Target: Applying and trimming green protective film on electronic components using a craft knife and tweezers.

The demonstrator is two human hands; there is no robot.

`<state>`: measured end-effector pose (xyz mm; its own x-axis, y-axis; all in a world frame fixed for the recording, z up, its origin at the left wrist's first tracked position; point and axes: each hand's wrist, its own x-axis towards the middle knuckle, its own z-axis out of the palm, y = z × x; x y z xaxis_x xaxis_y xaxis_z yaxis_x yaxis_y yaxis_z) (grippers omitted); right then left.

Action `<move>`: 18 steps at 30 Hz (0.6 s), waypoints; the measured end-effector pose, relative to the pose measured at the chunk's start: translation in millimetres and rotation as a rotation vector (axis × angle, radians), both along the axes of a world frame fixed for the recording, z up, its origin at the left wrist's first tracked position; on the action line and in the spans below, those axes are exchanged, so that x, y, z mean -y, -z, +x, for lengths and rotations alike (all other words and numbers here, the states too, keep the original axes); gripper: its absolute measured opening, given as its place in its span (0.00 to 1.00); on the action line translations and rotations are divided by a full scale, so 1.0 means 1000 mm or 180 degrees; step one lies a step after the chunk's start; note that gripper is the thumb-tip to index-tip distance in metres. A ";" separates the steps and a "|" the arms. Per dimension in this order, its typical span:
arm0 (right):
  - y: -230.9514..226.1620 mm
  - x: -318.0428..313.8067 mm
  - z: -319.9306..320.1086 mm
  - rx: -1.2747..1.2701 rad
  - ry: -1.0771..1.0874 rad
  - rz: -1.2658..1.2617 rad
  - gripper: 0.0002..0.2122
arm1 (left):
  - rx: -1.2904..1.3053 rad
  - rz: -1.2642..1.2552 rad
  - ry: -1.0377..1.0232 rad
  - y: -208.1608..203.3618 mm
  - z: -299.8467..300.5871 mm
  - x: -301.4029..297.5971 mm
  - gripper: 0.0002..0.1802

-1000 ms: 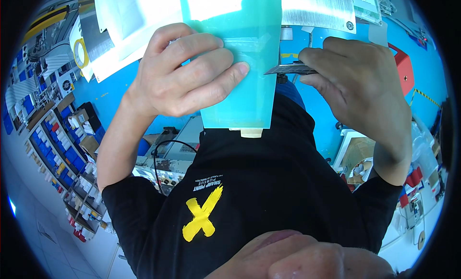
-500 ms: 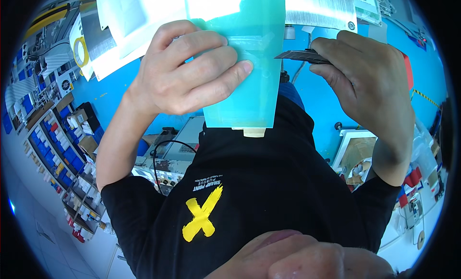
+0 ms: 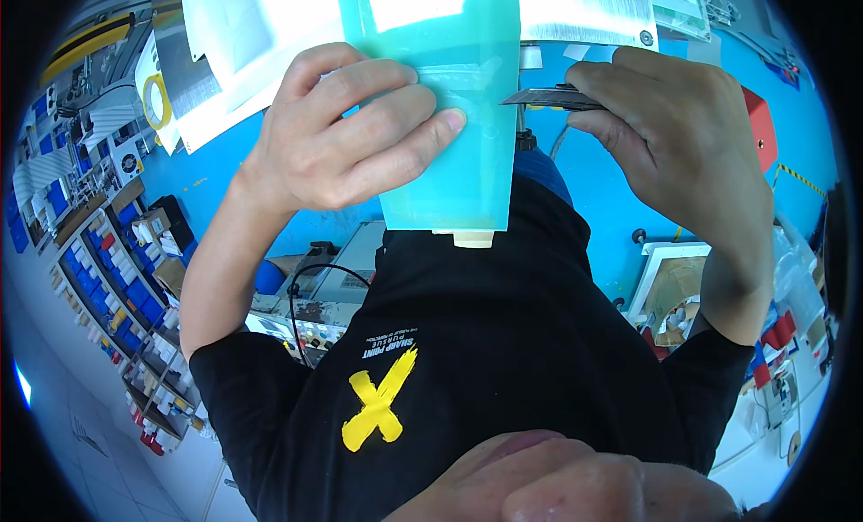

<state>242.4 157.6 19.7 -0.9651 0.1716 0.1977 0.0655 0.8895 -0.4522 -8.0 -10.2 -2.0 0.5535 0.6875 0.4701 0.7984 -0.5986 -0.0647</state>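
Note:
My left hand is closed round the left side of a translucent green sheet, its fingers lying across the front. A strip of clear tape seems to cross the sheet near my fingertips, and a small beige tab sticks out at the bottom edge. In my right hand I grip a utility knife between thumb and fingers. Its pointed blade reaches left over the sheet's right edge; whether it touches the surface I cannot tell.
Behind the sheet stand a bright white panel and a brushed metal plate. A yellow tape roll hangs at the left. Shelves with blue bins are at far left, a red box at right, a white-framed box below it.
The green sheet has shifted slightly left and up. The knife has moved a little left and up with my right hand, its blade now overlapping the sheet's edge. My left grip is unchanged.

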 end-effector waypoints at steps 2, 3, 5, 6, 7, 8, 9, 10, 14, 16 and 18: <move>0.001 0.000 0.001 -0.0055 -0.0002 0.0036 0.12 | -0.0053 -0.0030 -0.0008 -0.003 -0.002 0.002 0.18; -0.001 0.000 0.000 -0.0070 0.0010 0.0002 0.12 | -0.0118 -0.0322 -0.0047 -0.010 -0.002 0.004 0.18; 0.000 0.001 0.001 -0.0091 0.0031 -0.0033 0.12 | -0.0189 -0.0614 -0.0077 -0.024 -0.001 0.004 0.19; 0.003 0.001 0.003 -0.0143 0.0049 0.0019 0.12 | -0.0202 -0.0965 -0.0090 -0.033 0.001 0.003 0.20; 0.006 0.002 0.004 -0.0195 0.0076 0.0074 0.12 | -0.0216 -0.1312 -0.0095 -0.041 0.002 0.001 0.22; 0.006 0.001 0.004 -0.0199 0.0091 0.0078 0.12 | -0.0223 -0.1307 -0.0082 -0.049 0.004 -0.001 0.22; 0.005 0.000 0.004 -0.0153 0.0066 -0.0059 0.12 | -0.0030 -0.1611 -0.0113 -0.056 0.006 -0.005 0.21; 0.004 -0.001 0.003 -0.0121 0.0012 -0.0204 0.12 | 0.0158 -0.1922 -0.0176 -0.061 0.009 -0.006 0.19; 0.011 -0.002 0.008 -0.0122 0.0025 -0.0329 0.12 | 0.0520 -0.1370 -0.0519 -0.045 0.031 -0.012 0.17; 0.008 -0.002 0.012 -0.0021 0.0189 -0.0608 0.11 | 0.0789 -0.1178 -0.0682 -0.038 0.037 -0.018 0.15; 0.011 0.000 0.017 -0.0020 0.0215 -0.0597 0.11 | 0.0881 -0.1156 -0.0686 -0.035 0.040 -0.024 0.14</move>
<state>259.4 157.4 8.3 -0.9491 0.2701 0.1621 0.1188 0.7834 -0.6101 32.1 13.6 33.3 0.2695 0.9188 0.2885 0.8641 -0.3630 0.3488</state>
